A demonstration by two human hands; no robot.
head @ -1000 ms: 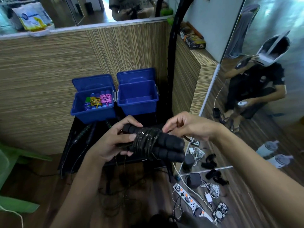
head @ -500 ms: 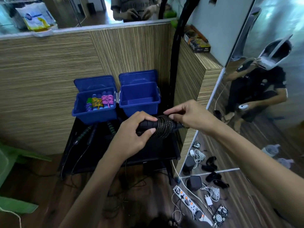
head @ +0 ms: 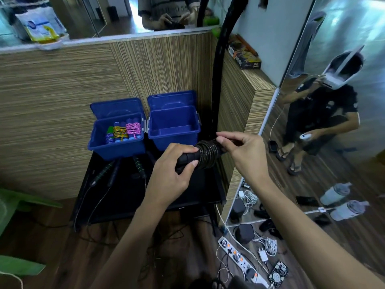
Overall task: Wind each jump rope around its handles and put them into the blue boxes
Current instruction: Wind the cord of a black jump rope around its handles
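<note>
left hand (head: 177, 163) grips handles so coils stay tight | right hand (head: 239, 147) pinches rope (head: 207, 153) end to secure it | right box (head: 175, 130) empty, likely destination

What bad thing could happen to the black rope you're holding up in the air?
The coils of the black jump rope could spring loose if the right hand lets go of its end before the left hand carries it to the empty blue box. The bundle is also held in the air near the black table's edge, so a slip might drop it onto the floor among the cables.
</note>
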